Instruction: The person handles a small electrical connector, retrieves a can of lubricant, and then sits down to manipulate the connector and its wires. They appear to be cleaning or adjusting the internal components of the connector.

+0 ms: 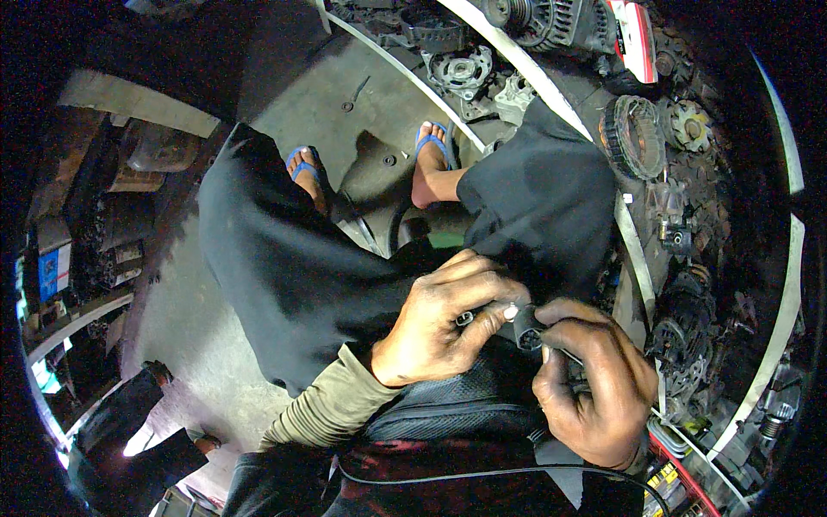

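Above my lap, both hands meet at a small dark grey cylindrical part (527,333) with a hollow, round end facing up toward me. My left hand (448,319) pinches it between thumb and fingertips, its back turned upward. On the other side my right hand (599,379) is closed, with its curled index finger and thumb at the part's edge. A thin shiny metal rod (564,353) shows between those right fingers; the rest of it is hidden. What kind of part it is, I cannot tell.
Alternator housings (461,69), a wound stator ring (636,136) and several greasy parts lie along my right. A black cable (482,472) crosses my front. Another person's dark-clad leg (129,414) is at the lower left. Washers (389,160) lie on the concrete floor (319,86).
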Available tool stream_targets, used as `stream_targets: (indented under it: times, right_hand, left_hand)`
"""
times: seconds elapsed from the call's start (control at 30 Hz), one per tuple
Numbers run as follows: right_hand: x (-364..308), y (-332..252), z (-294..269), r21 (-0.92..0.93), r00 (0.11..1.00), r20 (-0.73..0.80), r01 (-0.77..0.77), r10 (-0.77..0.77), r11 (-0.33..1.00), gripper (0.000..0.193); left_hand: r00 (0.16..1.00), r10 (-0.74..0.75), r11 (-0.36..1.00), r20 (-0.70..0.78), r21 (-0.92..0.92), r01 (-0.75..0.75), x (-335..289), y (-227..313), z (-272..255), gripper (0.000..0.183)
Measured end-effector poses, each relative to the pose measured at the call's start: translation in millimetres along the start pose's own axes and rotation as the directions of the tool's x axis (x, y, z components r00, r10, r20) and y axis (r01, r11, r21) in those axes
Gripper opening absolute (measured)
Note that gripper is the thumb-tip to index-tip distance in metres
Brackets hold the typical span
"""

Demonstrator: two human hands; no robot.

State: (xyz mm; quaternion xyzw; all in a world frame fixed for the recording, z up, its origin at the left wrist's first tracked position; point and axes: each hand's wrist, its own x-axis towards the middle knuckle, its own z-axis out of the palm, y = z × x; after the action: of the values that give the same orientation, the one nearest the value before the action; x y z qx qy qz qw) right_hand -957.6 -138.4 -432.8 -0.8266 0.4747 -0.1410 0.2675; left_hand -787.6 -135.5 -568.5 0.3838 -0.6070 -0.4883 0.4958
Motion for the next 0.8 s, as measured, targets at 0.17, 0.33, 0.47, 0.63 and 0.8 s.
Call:
stream_targets:
  times: [0.17, 0.33, 0.47, 0.63, 0.8]
  right_hand:
    - [-3.5, -0.7, 12.2, -0.184, 0.999, -0.01, -0.042, 0.041, 0.982, 0.033]
    - [-7.6, -0.6, 32.2, -0.253, 0.991, -0.114, -0.091, 0.064, 0.963, 0.029]
    - [-12.2, 8.8, 37.5, -0.18, 0.995, -0.082, -0.073, 0.059, 0.981, 0.031]
    - [-10.7, 11.5, 38.9, -0.132, 0.994, -0.076, -0.083, 0.074, 0.988, 0.031]
    - [-10.9, 16.5, 40.0, -0.079, 0.98, -0.195, -0.048, 0.031, 0.996, 0.031]
  left_hand:
    - [1.0, -0.02, 1.0, 0.015, 0.01, 0.02, -1.5, -3.2, 2.8, 0.015]
    - [0.998, -0.057, 0.998, 0.037, 0.044, 0.055, -3.2, -6.3, 6.6, 0.018]
    - [0.995, -0.086, 0.994, 0.047, 0.067, 0.083, -3.1, -5.6, 7.2, 0.017]
    - [0.996, -0.077, 0.993, 0.046, 0.09, 0.072, -3.4, -4.8, 6.8, 0.019]
    - [0.995, -0.083, 0.996, 0.055, 0.05, 0.08, -0.3, -1.9, 6.8, 0.023]
